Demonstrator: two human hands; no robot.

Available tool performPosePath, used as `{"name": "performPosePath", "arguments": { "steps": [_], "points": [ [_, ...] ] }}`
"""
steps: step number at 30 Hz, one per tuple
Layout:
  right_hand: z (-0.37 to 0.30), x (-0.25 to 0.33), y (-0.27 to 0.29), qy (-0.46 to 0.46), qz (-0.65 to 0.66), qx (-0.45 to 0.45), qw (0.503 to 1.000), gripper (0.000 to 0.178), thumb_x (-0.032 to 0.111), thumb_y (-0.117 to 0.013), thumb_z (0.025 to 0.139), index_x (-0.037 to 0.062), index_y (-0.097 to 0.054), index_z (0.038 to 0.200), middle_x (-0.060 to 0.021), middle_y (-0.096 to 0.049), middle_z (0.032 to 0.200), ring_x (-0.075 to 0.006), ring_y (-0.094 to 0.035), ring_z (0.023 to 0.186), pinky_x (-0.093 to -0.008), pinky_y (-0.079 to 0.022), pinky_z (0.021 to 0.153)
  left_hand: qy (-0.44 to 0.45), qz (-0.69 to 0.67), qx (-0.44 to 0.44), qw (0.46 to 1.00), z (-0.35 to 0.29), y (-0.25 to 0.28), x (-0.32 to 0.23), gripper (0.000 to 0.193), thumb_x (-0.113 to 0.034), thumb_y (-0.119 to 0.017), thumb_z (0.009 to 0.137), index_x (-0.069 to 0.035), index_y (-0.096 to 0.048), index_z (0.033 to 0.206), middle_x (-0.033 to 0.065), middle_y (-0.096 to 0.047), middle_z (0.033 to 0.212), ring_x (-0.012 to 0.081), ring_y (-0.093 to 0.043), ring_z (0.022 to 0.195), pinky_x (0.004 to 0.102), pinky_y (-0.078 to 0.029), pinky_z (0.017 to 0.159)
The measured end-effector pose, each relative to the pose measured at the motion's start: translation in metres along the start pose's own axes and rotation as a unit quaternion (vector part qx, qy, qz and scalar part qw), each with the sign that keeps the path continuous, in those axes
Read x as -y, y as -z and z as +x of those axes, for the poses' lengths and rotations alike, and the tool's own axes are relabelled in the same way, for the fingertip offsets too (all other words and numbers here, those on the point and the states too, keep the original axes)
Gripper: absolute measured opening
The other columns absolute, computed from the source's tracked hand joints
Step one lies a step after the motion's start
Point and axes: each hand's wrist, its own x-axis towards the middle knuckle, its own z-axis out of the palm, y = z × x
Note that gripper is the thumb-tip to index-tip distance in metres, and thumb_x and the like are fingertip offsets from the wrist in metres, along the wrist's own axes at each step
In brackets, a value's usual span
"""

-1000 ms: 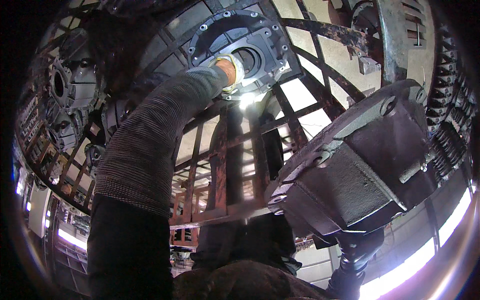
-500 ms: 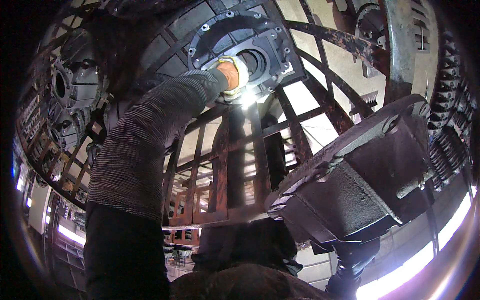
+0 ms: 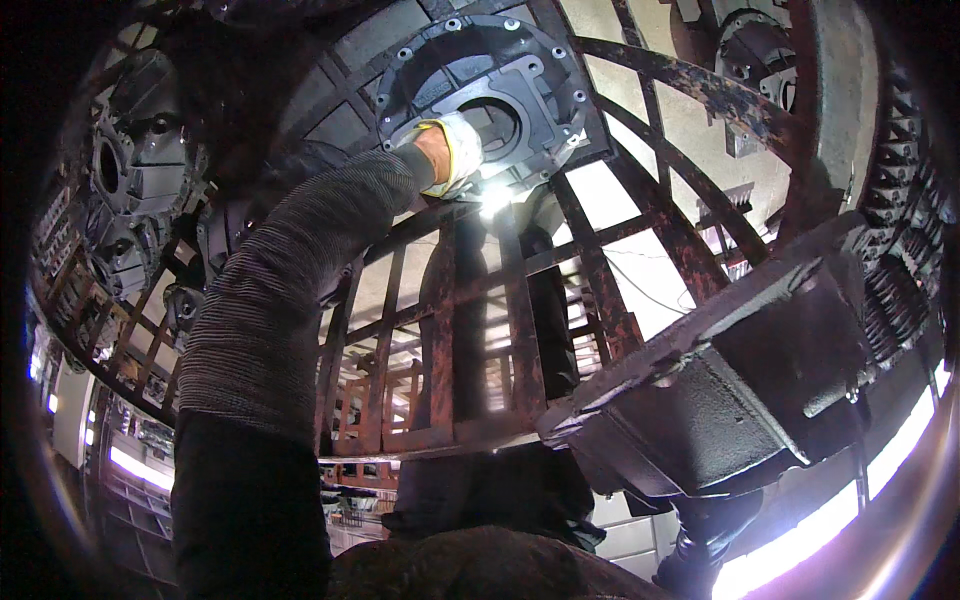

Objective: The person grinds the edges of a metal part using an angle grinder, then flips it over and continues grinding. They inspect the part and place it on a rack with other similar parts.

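grey housing (image 3: 548, 108) at left hand (image 3: 460, 150)

No text, label, brand, number or sign is legible in this view.
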Motion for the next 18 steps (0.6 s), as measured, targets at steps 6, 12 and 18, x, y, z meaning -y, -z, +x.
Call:
{"name": "performPosePath", "arguments": {
  "steps": [6, 12, 18],
  "points": [
    [-0.002, 0.000, 0.001, -0.004, 0.008, -0.004, 1.000, 0.101, 0.072, -0.089, 0.069, -0.0080, -0.065, 0.125, -0.0170, -0.073, 0.103, -0.0319, -0.071, 0.088, -0.0435, -0.058, 0.078, 0.024, -0.010, 0.039, 0.999, 0.002, -0.002, -0.004, 0.026, -0.020, -0.067, 0.085, -0.005, -0.083, 0.097, 0.0162, -0.080, 0.095, 0.0341, -0.078, 0.090, 0.0441, -0.059, 0.080],
    [-0.004, -0.004, 0.001, -0.009, 0.010, -0.008, 1.000, 0.103, 0.073, -0.091, 0.066, -0.0075, -0.066, 0.125, -0.0169, -0.074, 0.104, -0.0320, -0.072, 0.091, -0.0442, -0.058, 0.081, 0.123, -0.091, 0.053, 0.987, 0.002, 0.011, -0.023, 0.031, -0.031, -0.063, 0.089, -0.008, -0.083, 0.095, 0.0155, -0.080, 0.097, 0.0340, -0.077, 0.090, 0.0440, -0.059, 0.081],
    [-0.021, -0.030, 0.001, 0.160, -0.136, 0.018, 0.978, 0.092, 0.060, -0.080, 0.087, -0.0132, -0.052, 0.134, -0.0286, -0.063, 0.119, -0.0442, -0.070, 0.094, -0.0532, -0.062, 0.079, 0.177, -0.148, -0.023, 0.973, 0.008, 0.016, -0.056, 0.033, -0.038, -0.061, 0.091, -0.014, -0.084, 0.096, 0.0116, -0.080, 0.098, 0.0323, -0.076, 0.091, 0.0451, -0.057, 0.080]
  ]
}}
